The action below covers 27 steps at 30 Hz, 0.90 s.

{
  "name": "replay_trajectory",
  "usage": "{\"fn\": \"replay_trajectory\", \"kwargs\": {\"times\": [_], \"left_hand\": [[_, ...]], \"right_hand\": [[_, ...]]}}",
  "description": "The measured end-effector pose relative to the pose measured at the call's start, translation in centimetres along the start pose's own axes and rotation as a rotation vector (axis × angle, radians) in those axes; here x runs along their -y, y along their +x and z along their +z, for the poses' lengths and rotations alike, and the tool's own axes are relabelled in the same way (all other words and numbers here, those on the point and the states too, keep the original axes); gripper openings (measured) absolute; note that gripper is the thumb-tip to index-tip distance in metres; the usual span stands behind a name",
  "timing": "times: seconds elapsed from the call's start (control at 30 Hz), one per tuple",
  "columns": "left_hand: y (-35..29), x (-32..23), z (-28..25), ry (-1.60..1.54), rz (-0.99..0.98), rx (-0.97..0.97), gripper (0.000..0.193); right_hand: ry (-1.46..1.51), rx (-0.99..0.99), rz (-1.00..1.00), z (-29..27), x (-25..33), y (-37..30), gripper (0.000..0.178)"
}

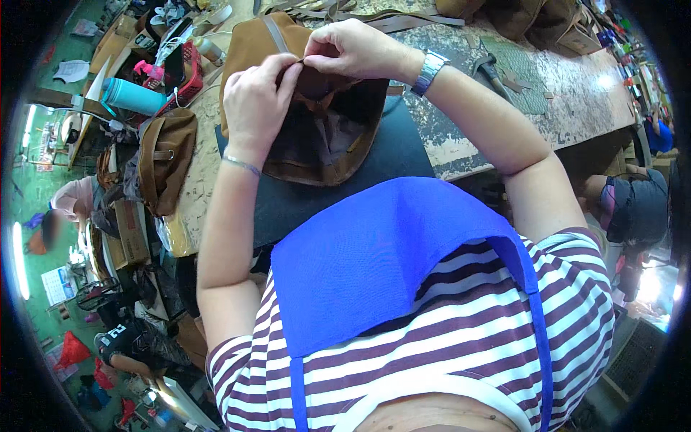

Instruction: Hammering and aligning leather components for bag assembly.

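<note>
A brown bag lies on the workbench in front of me, its mouth gaping toward my body and its dark lining showing. A grey-brown strap runs along its far side. My left hand pinches the upper edge of the opening between thumb and fingers. Right beside it, my right hand is closed in a pinch on the same edge, and the fingertips of both hands nearly meet. Whether a small part sits between the fingertips, I cannot make out. Beneath the bag is a dark mat.
A hammer lies right of the bag by a green mat. Leather straps and more brown bags lie along the back. On the left are a second brown bag, a teal bottle and a red basket. Other people work nearby.
</note>
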<state>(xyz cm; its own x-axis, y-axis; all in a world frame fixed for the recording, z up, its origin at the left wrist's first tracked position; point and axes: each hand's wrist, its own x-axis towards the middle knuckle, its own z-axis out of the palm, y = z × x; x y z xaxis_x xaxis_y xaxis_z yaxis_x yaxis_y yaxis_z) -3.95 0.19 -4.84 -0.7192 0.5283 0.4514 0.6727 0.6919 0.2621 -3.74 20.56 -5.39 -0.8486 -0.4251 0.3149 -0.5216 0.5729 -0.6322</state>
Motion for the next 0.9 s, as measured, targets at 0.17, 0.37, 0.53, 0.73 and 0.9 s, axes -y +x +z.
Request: {"fn": "replay_trajectory", "kwargs": {"times": [0.17, 0.37, 0.53, 0.73, 0.9], "left_hand": [[-5.6, 0.0, 0.4, -0.211, -0.220, -0.249, 0.083], [-16.9, -0.3, 5.8, -0.483, -0.675, 0.077, 0.091], [-15.7, -0.8, 6.3, -0.906, -0.639, -0.354, 0.048], [-4.4, 0.6, -12.7, -0.405, -0.315, -0.524, 0.035], [4.1, -4.3, -9.3, -0.328, -0.318, 0.258, 0.039]], "right_hand": [[0.124, -0.070, 0.142, -1.1, -3.3, -0.6, 0.027], [0.045, -0.012, -0.018, -1.4, -1.1, -0.7, 0.023], [0.005, -0.140, -0.154, -0.2, 0.4, 1.3, 0.023], [0.835, -0.392, 0.155, -0.5, -0.2, -2.3, 0.019], [0.880, -0.182, 0.581, 4.5, -5.0, -7.9, 0.024]]}}
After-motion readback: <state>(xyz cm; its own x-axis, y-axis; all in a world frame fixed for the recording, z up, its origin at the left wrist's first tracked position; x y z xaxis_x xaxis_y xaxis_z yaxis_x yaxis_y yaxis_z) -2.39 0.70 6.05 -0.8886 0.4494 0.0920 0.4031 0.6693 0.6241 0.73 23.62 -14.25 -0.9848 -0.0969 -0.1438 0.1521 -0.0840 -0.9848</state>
